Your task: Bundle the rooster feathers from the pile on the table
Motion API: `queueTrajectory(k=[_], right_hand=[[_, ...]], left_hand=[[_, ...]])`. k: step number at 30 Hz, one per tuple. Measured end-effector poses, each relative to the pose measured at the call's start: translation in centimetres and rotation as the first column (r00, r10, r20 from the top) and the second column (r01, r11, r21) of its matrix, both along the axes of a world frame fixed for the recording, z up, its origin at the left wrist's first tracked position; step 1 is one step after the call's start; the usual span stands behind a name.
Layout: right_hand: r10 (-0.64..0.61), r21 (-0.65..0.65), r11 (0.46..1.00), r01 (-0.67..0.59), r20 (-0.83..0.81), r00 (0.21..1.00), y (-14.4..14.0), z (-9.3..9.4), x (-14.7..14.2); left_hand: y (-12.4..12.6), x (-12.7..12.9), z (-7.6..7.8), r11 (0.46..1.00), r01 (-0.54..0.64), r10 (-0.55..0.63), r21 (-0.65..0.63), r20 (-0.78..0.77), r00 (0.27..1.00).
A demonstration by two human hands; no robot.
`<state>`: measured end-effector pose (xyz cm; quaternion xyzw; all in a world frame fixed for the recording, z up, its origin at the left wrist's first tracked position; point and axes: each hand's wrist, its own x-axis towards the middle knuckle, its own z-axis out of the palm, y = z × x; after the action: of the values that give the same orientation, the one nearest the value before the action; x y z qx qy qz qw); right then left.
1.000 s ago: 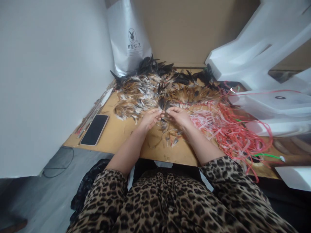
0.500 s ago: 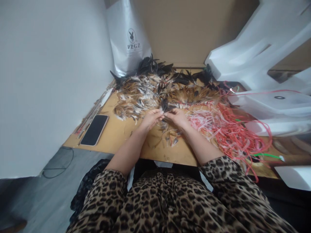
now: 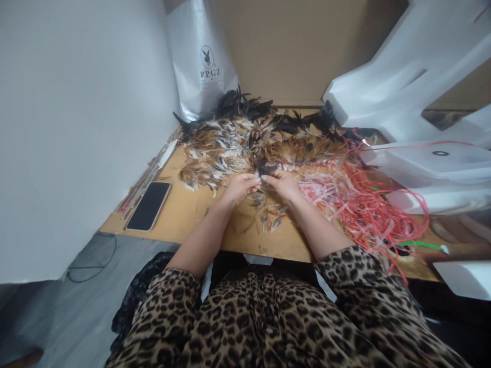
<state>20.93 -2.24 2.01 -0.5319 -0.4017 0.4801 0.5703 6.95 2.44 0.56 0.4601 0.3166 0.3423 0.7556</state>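
Left hand (image 3: 238, 187) and right hand (image 3: 283, 185) meet fingertip to fingertip, both seemingly pinched on a small dark feather tuft (image 3: 263, 167) that points away over the wooden table (image 3: 192, 210).

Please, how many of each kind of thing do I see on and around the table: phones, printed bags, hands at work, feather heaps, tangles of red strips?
Phone: 1
Printed bag: 1
Hands: 2, left hand and right hand
Feather heap: 1
Tangle of red strips: 1
Total: 6

Hands: two, left hand (image 3: 238, 187) and right hand (image 3: 283, 185)
Phone (image 3: 149, 205): one
Printed bag (image 3: 203, 56): one
Feather heap (image 3: 249, 140): one
Red string tangle (image 3: 360, 199): one
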Motion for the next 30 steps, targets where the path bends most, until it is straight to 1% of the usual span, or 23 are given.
queueTrajectory(k=[3,6,9,11,12,13,15,17,20,21,22,23,24,25,26,27,28,30], right_hand=[[0.014,0.018,1.0,-0.014,0.004,1.0,0.0,-0.1,0.1],[0.015,0.041,0.999,-0.018,0.085,0.996,0.1,-0.3,0.3],[0.02,0.064,0.997,-0.035,0.222,0.975,0.3,-0.6,0.7],[0.04,0.062,0.996,-0.069,0.378,0.925,0.2,-0.7,1.0],[0.059,0.054,0.994,-0.096,0.473,0.879,0.2,-0.7,1.2],[0.081,0.043,0.991,-0.128,0.571,0.817,0.1,-0.7,1.3],[0.135,0.002,0.979,-0.203,0.743,0.656,-0.2,-0.3,1.5],[0.185,-0.071,0.966,-0.248,0.861,0.474,-0.5,0.2,1.5],[0.234,-0.184,0.956,-0.229,0.949,0.213,-1.1,1.1,1.2],[0.246,-0.212,0.953,-0.217,0.958,0.146,-1.2,1.4,1.1],[0.256,-0.232,0.95,-0.207,0.962,0.097,-1.3,1.6,1.0],[0.26,-0.243,0.95,-0.197,0.963,0.067,-1.4,1.7,0.9],[0.258,-0.243,0.952,-0.188,0.964,0.061,-1.4,1.8,0.9],[0.251,-0.234,0.955,-0.18,0.965,0.08,-1.4,1.7,1.0],[0.242,-0.218,0.96,-0.177,0.962,0.126,-1.3,1.6,1.2],[0.233,-0.198,0.964,-0.18,0.951,0.201,-1.2,1.4,1.4],[0.228,-0.177,0.966,-0.186,0.926,0.303,-1.1,1.2,1.7],[0.219,-0.138,0.973,-0.185,0.805,0.551,-0.8,0.7,2.3]], left_hand=[[0.0,-0.1,-0.2,1.0,0.021,-0.021,0.016,-0.027,0.999],[0.2,-0.2,-0.3,0.999,0.017,-0.015,0.037,-0.049,0.999],[0.8,-0.5,-0.4,0.997,-0.05,0.051,0.054,-0.021,0.998],[1.3,-0.8,-0.4,0.992,-0.12,0.118,0.049,0.034,0.992],[1.6,-1.0,-0.4,0.986,-0.162,0.159,0.04,0.066,0.985],[1.8,-1.1,-0.4,0.979,-0.2,0.197,0.027,0.089,0.976],[2.1,-1.3,-0.4,0.968,-0.25,0.248,0.003,0.116,0.962],[2.2,-1.3,-0.4,0.961,-0.276,0.276,-0.015,0.123,0.953],[2.1,-1.2,-0.3,0.957,-0.287,0.289,-0.034,0.119,0.95],[2.1,-1.2,-0.2,0.957,-0.288,0.292,-0.043,0.118,0.949],[2.1,-1.2,-0.2,0.955,-0.291,0.295,-0.053,0.121,0.948],[2.1,-1.2,-0.1,0.954,-0.293,0.299,-0.064,0.125,0.946],[2.1,-1.2,-0.1,0.952,-0.297,0.305,-0.075,0.131,0.943],[2.1,-1.2,-0.1,0.949,-0.303,0.313,-0.087,0.14,0.939],[2.2,-1.3,0.0,0.946,-0.31,0.322,-0.098,0.152,0.934],[2.2,-1.4,0.0,0.942,-0.318,0.332,-0.108,0.168,0.928],[2.3,-1.4,0.0,0.938,-0.324,0.342,-0.12,0.186,0.921],[2.4,-1.6,0.1,0.932,-0.332,0.358,-0.146,0.223,0.907]])
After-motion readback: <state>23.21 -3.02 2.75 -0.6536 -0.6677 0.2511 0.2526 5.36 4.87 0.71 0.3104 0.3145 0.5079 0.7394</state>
